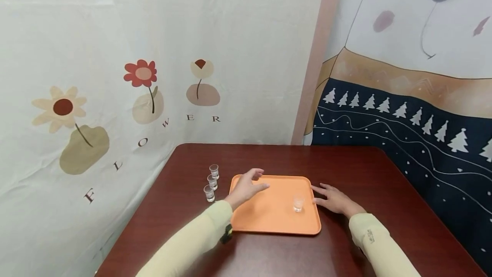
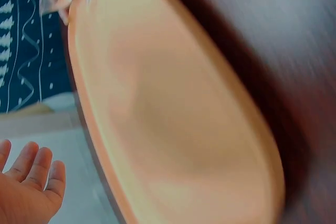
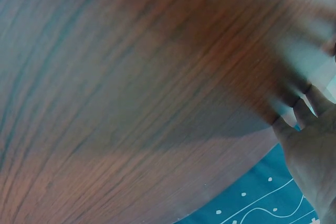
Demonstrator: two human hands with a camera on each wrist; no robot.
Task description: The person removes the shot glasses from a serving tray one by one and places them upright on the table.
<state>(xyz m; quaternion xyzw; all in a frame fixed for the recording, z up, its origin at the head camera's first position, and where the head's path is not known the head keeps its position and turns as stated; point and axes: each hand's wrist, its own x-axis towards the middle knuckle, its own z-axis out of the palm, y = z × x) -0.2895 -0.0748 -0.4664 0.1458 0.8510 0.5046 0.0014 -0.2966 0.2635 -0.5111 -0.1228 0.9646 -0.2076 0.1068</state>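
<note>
An orange tray (image 1: pixel 274 223) lies on the table with one small clear glass (image 1: pixel 298 203) standing on its right part. Over the tray's left part hovers my left hand (image 1: pixel 247 187), its fingers relaxed and apart from the thumb, holding nothing. Just beyond the tray's right edge, my right hand (image 1: pixel 336 200) rests on the table with fingers extended toward the rim; whether they touch it I cannot tell. Left of the tray, three more small clear glasses stand in a row: a far glass (image 1: pixel 214 171), a middle glass (image 1: pixel 212 181) and a near glass (image 1: pixel 209 193).
The dark red wooden table (image 1: pixel 284 255) extends around the tray on all sides. Behind it hangs a pale cloth (image 1: pixel 246 33) printed with flowers and letters. A dark blue cloth (image 1: pixel 384 127) with white trees hangs at the right.
</note>
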